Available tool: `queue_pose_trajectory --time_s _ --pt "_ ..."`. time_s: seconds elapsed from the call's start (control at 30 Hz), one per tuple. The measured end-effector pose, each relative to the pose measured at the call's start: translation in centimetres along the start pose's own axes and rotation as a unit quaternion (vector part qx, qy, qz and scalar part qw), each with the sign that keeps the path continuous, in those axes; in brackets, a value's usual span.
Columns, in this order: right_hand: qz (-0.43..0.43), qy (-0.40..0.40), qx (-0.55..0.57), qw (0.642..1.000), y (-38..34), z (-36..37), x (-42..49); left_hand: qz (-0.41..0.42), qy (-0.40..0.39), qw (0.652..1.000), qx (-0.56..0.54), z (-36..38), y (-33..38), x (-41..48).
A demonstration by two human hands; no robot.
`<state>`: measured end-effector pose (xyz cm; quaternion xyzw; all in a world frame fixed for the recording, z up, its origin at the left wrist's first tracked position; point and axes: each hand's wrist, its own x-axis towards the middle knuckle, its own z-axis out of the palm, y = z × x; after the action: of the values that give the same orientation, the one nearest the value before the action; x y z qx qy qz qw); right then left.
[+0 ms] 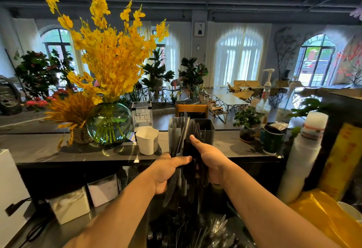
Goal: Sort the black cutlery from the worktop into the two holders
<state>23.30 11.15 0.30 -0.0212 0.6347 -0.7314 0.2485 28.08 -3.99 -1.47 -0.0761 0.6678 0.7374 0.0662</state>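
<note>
Both of my hands grip one thick bundle of black cutlery, held upright in front of the raised counter. My left hand wraps its left side, thumb across the front. My right hand closes on the right side, thumb pointing up. The bundle's upper ends reach in front of a grey holder and a dark holder, which stand side by side on the counter. I cannot tell whether the tips are inside a holder. More black cutlery in clear wrappers lies on the worktop below.
On the counter stand a white cup, a round green glass vase of yellow flowers, a clear sign block, a small potted plant and a dark paper cup. Stacked cups rise at right. White boxes sit below left.
</note>
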Motion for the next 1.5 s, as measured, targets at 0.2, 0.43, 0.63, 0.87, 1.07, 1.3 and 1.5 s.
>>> queue_pose_trajectory --time_s 0.2,0.43,0.63,0.87,1.07,1.3,1.5 --pt "-0.007 -0.017 0.119 0.993 0.9 -0.1 -0.1 -0.026 -0.016 0.999 -0.035 -0.8 0.2 0.1" --pt "0.011 0.016 0.118 0.993 1.0 -0.7 -0.1 -0.052 -0.05 0.996 -0.056 -1.8 -0.4 0.9" --pt "-0.026 0.109 0.077 0.991 2.8 1.1 0.7 -0.069 0.014 0.997 -0.015 -0.5 -0.9 1.5" --pt "-0.041 0.143 0.071 0.986 3.5 1.7 2.0 -0.042 0.056 0.997 0.014 -0.4 -1.4 2.5" --pt "-0.062 0.141 0.052 0.987 2.6 2.2 2.5 -0.016 0.048 0.998 0.028 0.2 -1.1 3.2" --pt "-0.107 0.159 0.084 0.978 0.8 2.9 4.0 0.028 0.03 0.998 0.055 0.2 0.9 4.7" --pt "-0.191 0.155 0.102 0.964 -4.1 4.1 6.7 0.107 0.075 0.985 0.113 -0.1 5.7 7.8"
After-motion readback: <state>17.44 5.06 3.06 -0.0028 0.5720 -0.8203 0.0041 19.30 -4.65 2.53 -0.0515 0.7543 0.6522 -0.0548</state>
